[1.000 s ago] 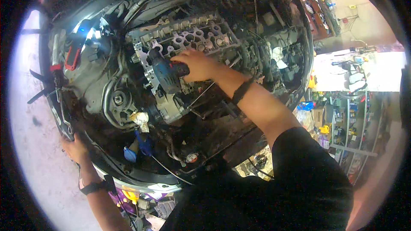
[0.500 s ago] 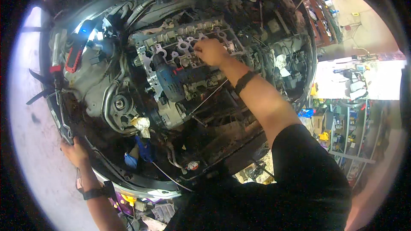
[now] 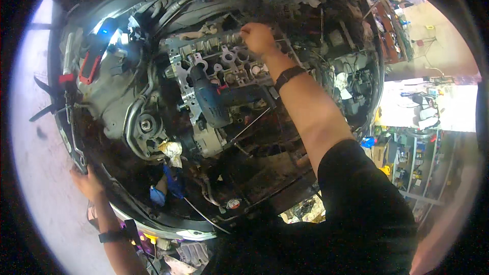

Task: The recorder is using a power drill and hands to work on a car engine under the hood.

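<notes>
At the far side of the bared cylinder head [image 3: 230, 57], my right hand [image 3: 259, 38] hovers with thumb and fingers pinched together. Whatever the pinch holds, if anything, is too small to make out. A blue and black cordless drill [image 3: 213, 103] lies across the near left part of the engine, its handle pointing right. My left hand [image 3: 89, 184] leans on the car's left fender edge, its fingers partly stretched out, right beside the ring end of a wrench [image 3: 79, 160]. A thin metal rod [image 3: 249, 126] slants below the drill.
A red-framed work light [image 3: 90, 66] shines at the back left. Black-handled pliers [image 3: 45, 99] lie on the left fender. A crumpled white rag [image 3: 171, 153] and blue gloves or cloth [image 3: 173, 181] sit at the front of the engine bay. Shelves [image 3: 407, 165] stand off to the right.
My right hand has moved away from me, from the middle of the cylinder head to its far edge, still pinched. The view has shifted slightly. My left hand stays at the fender.
</notes>
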The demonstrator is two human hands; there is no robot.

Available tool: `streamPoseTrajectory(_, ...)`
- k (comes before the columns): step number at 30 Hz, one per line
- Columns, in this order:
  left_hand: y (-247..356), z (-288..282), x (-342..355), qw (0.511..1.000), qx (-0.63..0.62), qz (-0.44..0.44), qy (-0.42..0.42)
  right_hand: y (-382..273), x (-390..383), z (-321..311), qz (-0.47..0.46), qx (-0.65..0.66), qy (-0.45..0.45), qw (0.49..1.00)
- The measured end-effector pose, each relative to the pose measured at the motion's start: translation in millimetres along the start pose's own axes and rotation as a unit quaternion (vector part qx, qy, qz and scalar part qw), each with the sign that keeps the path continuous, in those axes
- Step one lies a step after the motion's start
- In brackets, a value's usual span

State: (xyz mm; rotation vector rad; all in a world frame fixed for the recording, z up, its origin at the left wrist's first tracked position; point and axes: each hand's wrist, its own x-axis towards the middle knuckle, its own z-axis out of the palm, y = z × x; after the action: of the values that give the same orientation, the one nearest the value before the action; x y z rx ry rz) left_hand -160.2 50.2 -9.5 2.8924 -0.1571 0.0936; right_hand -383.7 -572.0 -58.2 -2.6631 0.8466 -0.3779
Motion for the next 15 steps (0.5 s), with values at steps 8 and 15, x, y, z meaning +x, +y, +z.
streamPoseTrajectory(8, 13, -5, -5, 0.999, -0.049, -0.019, 0.004, -34, 7, -1, -0.043, -0.093, -0.059, 0.993)
streamPoseTrajectory(15, 12, -4, -4, 1.000, -0.010, -0.009, 0.026, -29, 16, -12, 0.095, -0.165, -0.111, 0.975)
